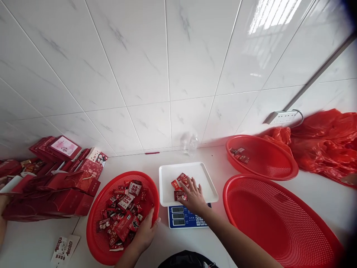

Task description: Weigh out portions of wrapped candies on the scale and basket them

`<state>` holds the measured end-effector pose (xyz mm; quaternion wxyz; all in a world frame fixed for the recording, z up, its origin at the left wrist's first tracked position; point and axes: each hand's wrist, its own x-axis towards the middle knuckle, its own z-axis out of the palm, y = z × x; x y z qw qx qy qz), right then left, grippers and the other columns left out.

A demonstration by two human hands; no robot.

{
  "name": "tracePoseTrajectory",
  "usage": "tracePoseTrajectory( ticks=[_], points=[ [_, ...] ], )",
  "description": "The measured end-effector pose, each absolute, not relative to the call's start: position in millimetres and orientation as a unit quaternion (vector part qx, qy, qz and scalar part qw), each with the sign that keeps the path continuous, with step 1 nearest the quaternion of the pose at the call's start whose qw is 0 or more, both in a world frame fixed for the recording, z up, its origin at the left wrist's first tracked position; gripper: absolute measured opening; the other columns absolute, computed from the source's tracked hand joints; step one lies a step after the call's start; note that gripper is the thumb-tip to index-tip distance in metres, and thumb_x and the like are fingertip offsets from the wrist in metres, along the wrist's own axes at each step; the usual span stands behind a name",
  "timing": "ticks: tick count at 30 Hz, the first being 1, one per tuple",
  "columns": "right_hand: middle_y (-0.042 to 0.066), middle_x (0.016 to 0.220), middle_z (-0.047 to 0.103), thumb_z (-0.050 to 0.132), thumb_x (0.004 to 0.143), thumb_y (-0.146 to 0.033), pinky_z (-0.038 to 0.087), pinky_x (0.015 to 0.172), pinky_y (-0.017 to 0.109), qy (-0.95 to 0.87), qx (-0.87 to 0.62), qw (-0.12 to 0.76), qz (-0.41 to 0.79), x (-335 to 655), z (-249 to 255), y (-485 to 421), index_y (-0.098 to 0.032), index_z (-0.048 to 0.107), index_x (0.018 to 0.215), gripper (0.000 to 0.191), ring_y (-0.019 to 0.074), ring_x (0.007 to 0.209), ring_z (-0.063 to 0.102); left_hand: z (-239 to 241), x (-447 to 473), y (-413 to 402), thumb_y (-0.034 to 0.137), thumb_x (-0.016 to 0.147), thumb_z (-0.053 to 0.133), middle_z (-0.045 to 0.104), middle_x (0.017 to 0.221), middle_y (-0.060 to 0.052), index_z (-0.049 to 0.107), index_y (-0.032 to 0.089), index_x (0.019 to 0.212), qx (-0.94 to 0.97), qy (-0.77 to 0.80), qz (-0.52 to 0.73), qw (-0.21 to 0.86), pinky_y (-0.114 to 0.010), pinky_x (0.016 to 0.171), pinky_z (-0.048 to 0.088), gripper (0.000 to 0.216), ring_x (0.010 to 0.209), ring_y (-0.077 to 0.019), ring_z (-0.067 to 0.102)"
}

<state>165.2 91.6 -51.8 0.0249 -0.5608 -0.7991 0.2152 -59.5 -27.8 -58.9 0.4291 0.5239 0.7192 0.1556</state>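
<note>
My right hand (193, 196) lies on the white tray (202, 173) of a digital scale (184, 216), fingers spread over a few red candy packets (180, 183). My left hand (146, 230) rests at the near right rim of a red mesh basket (96, 223) filled with several red candy packets (122, 212), fingers curled among them; what they hold I cannot make out.
A large red basket (279, 219) sits at the right. Behind it a second red basket (262, 156) holds a few packets. Red plastic bags (323, 143) and a power strip (281, 117) lie far right. Red gift boxes (52, 178) pile at the left. A clear bottle (192, 144) stands by the tiled wall.
</note>
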Motion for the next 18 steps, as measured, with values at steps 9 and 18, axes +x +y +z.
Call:
tracePoseTrajectory(
  ticks=[9, 18],
  points=[
    [0.005, 0.149, 0.017, 0.043, 0.075, -0.063, -0.004, 0.101, 0.06, -0.843, -0.501, 0.011, 0.197, 151, -69, 123, -0.037, 0.032, 0.134, 0.066, 0.0332, 0.136, 0.0, -54, -58, -27, 0.045, 0.08, 0.039, 0.031, 0.143, -0.013, 0.029, 0.008, 0.136, 0.517, 0.723, 0.155, 0.431, -0.033, 0.109, 0.019, 0.068, 0.133, -0.0211, 0.026],
    [0.007, 0.113, 0.058, 0.044, 0.084, -0.041, 0.035, 0.09, 0.042, -0.851, -0.476, 0.144, 0.167, 157, -74, 134, -0.026, 0.061, 0.1, 0.028, 0.0263, 0.107, 0.046, -50, -53, -26, 0.044, 0.08, 0.039, 0.03, 0.143, -0.016, 0.028, 0.005, 0.136, 0.53, 0.727, 0.14, 0.414, -0.034, 0.109, 0.02, 0.069, 0.133, -0.0214, 0.027]
  ],
)
